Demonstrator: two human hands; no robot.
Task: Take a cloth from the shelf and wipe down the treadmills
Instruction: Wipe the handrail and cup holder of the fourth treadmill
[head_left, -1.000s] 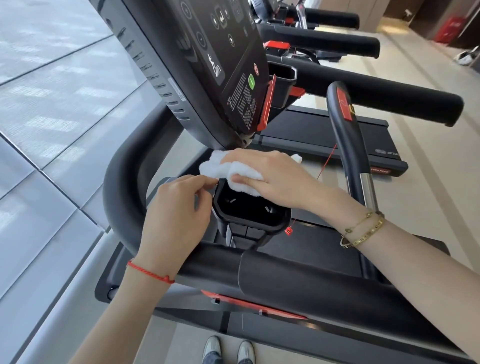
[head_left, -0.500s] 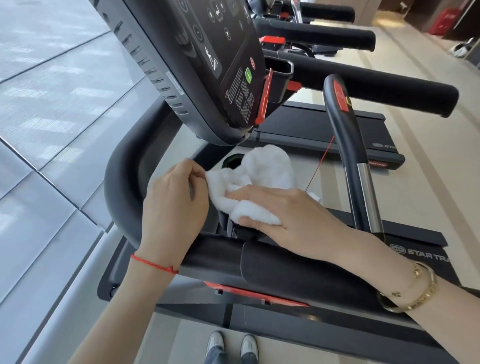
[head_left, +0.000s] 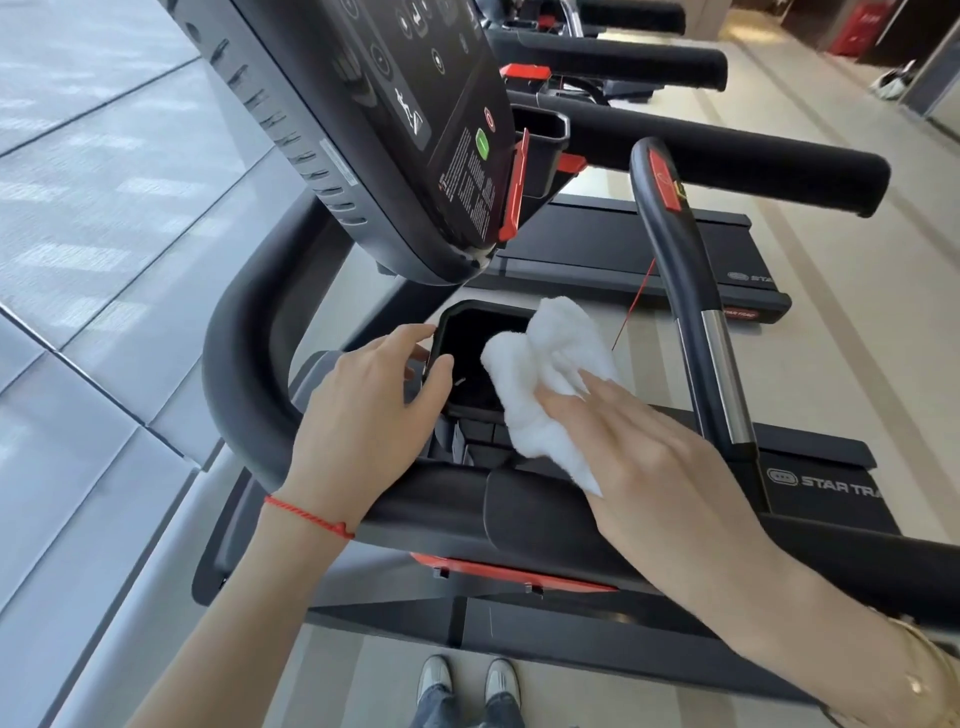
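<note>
Shoes: a pair of pale sneakers (head_left: 469, 680) at the bottom edge, on the beige floor below both wrists.
Front bar: the thick black padded crossbar (head_left: 447, 512) of the treadmill runs under both wrists, with a red-orange strip along its underside.
Left hand: the left hand (head_left: 363, 410), a thin red string bracelet (head_left: 311, 517) on its wrist, has its fingers curled over the left rim of the black plastic cup-holder pocket (head_left: 467, 358), gripping that rim.
Right hand: the right hand (head_left: 649, 457) lies with fingers straight and flat on the cloth, pressing it down; gold bangles (head_left: 930, 675) sit on the wrist.
Cloth: the white fluffy crumpled cloth (head_left: 545, 374) is bunched into soft folds, draped over the pocket's right rim just beyond the right fingertips, its lower corner hanging toward the crossbar.
Room at the pocket: the pocket's dark inside shows open between the two sets of fingers.
Upright grip: a black-and-chrome handle with red insert (head_left: 691, 312) rises just right of the right fingers.
Console: the black control panel (head_left: 405, 130) tilts above the fingertips, apart from the cloth.
Beyond: more black treadmills (head_left: 727, 156) in a row farther back.
</note>
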